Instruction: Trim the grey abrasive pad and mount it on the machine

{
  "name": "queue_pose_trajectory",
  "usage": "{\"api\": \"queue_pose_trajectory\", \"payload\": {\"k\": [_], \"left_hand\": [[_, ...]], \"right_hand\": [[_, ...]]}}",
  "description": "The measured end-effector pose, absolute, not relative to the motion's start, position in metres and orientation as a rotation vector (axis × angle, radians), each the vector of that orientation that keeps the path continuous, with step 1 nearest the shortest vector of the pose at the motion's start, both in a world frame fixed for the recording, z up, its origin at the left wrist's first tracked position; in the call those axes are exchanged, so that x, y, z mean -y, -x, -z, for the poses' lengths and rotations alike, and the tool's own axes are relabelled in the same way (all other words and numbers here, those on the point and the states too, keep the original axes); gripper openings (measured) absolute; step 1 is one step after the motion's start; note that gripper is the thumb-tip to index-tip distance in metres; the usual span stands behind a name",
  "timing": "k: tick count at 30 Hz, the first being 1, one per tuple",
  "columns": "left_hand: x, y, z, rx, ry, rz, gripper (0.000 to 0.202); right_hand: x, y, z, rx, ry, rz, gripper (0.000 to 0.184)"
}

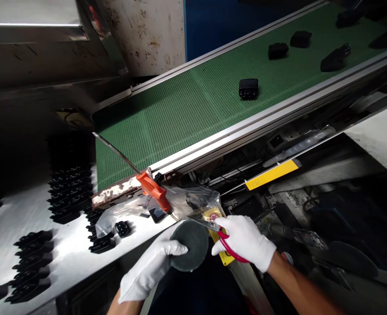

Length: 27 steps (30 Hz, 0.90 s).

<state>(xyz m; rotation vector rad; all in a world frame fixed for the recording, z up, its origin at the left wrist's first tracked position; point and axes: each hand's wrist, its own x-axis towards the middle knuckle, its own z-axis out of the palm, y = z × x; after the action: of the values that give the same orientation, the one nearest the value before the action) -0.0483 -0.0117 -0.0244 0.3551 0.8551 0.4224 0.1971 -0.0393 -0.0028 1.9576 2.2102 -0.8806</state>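
Note:
My left hand (154, 264), in a white glove, grips a round dark green abrasive pad (190, 244) by its lower edge. My right hand (245, 240), also gloved in white, is closed on a pair of red-handled snips (228, 247), whose metal blades (201, 223) point left across the top of the pad. Both hands are below the steel table edge, near the bottom centre of the view.
A green conveyor belt (186, 105) carries several black plastic parts (248, 88) up to the right. A steel table (22, 214) on the left holds rows of black parts (68, 192), a clear plastic bag (180, 201) and an orange-handled tool (154, 190). Machinery lies to the right.

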Motion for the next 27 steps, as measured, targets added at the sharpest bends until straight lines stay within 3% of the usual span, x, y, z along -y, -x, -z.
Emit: {"api": "queue_pose_trajectory", "payload": {"k": [6,14,21,25,27], "left_hand": [[0.016,0.04,0.028,-0.821,-0.18,-0.514,0.045],[0.015,0.037,0.028,-0.78,0.017,-0.523,0.04],[0.03,0.048,0.004,-0.636,0.325,-0.664,0.047],[0.045,0.068,-0.028,-0.622,0.467,-0.85,0.049],[0.054,0.079,-0.041,-0.596,0.49,-0.934,0.051]], "right_hand": [[0.037,-0.19,0.003,-2.246,-2.028,0.775,0.071],[0.04,-0.192,0.01,-2.142,-2.143,1.09,0.044],[0.049,-0.196,0.004,-1.988,-2.014,1.855,0.023],[0.078,-0.201,0.0,-1.524,-1.926,2.511,0.035],[0.091,-0.198,0.006,-1.454,-1.776,2.635,0.044]]}}
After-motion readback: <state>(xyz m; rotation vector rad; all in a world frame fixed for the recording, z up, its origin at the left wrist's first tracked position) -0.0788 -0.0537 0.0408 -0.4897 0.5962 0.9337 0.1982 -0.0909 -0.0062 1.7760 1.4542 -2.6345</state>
